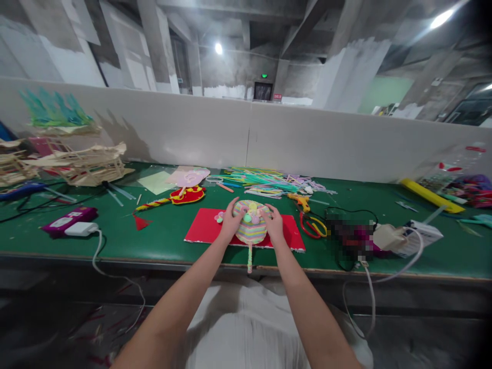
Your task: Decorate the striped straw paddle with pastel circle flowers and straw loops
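A round fan [250, 234] in pastel stripes, seemingly of fuzzy pipe cleaners, lies over a red board [203, 225] at the table's front. Small pink, yellow and green flowers [252, 212] sit on its upper part. Its wrapped handle [249, 259] points toward me, past the board's near edge. My left hand [232, 221] grips the fan's left rim, and my right hand [274, 223] grips the right rim, fingers curled over the top. Beside my left hand, a small flower cluster [219, 217] rests on the board.
Loose pipe cleaners [265, 180] lie behind the board. To the right are a yellow glue gun [300, 201], red-handled pliers [312, 225] and a power strip with cables [390, 238]. On the left are a red fan [187, 195], a purple box [69, 221] and wooden stick models [86, 164].
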A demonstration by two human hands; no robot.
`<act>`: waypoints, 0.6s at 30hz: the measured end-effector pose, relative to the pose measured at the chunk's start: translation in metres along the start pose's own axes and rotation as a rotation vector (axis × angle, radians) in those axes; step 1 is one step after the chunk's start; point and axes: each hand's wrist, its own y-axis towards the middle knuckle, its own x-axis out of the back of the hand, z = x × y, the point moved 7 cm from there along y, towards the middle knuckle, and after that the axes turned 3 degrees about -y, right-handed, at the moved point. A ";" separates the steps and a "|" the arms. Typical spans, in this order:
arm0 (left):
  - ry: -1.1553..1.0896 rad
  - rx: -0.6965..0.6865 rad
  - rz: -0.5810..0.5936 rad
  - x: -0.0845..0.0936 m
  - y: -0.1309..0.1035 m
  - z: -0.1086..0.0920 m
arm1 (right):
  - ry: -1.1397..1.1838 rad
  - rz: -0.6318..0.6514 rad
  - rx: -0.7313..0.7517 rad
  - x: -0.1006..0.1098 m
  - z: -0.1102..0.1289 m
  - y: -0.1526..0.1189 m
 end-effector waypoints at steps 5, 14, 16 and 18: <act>0.106 -0.112 -0.015 0.001 -0.004 -0.010 | -0.088 0.040 -0.017 -0.002 -0.012 0.005; 0.198 -0.105 0.268 -0.025 -0.015 -0.009 | -0.324 -0.001 0.066 -0.001 -0.003 -0.002; 0.264 -0.112 0.362 -0.033 -0.018 -0.002 | -0.313 -0.017 0.071 0.001 -0.003 -0.002; 0.340 -0.130 0.393 -0.036 -0.018 0.007 | -0.319 -0.030 0.061 0.002 -0.005 -0.001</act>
